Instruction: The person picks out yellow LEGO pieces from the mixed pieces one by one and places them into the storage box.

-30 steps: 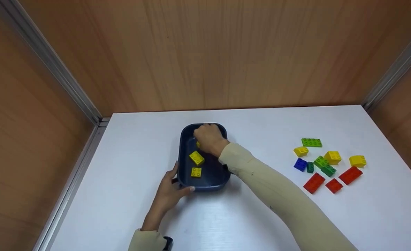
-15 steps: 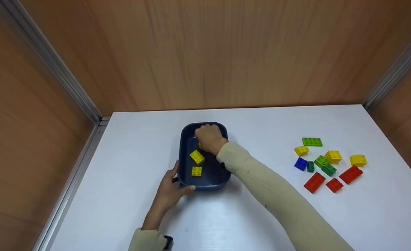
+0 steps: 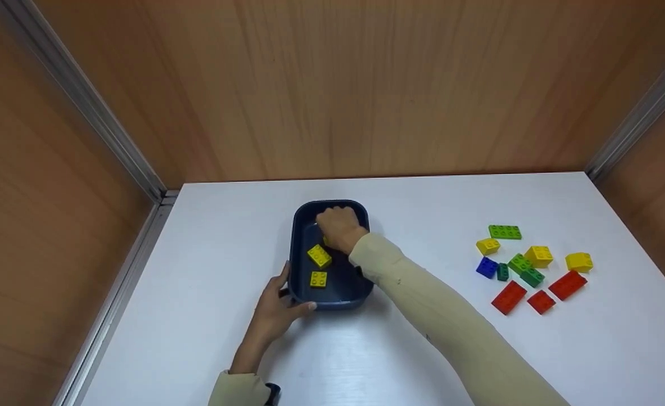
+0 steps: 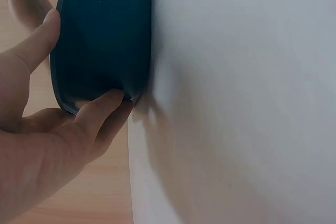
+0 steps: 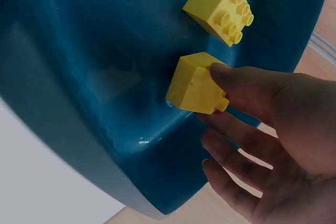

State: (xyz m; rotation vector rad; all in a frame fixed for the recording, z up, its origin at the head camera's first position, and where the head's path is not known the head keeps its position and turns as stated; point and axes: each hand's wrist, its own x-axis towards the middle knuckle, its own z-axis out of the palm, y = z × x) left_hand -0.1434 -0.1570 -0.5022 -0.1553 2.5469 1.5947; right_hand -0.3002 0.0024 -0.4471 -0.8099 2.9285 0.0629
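Yellow studded plastic block (image 5: 197, 85) is sitting inside the tray, toward its far end, with the studs facing the hand; whether it is touching the floor or hanging just above, can't tell. Judging by looks, it is going to be handling as light, stiff and hard to break, maybe a bit slick on the smooth faces; opposite flat sides are offering the best hold, clear of the studs. The right hand (image 5: 294, 124) is pinching it, thumb on one side and index finger on the other, grip parted only about the block's width, remaining fingers staying off it, loosely bent. A neighbouring yellow block (image 5: 223, 9) is lying just beside, untouched, and a small yellow four-stud block (image 3: 318, 279) is resting nearer the person. All of these are lying in the dark blue deep rectangular tray (image 3: 343, 290), apparently rigid plastic, rim and corners looking good for holding. The left hand (image 3: 273, 313) is gripping its near-left corner, thumb and fingers bending around either side. The tray is resting on the white tabletop (image 3: 422, 220). Well apart on the right, loose blocks are lying grouped, including a red block (image 3: 509, 297), a blue block (image 3: 487, 268) and a light green block (image 3: 505, 232).
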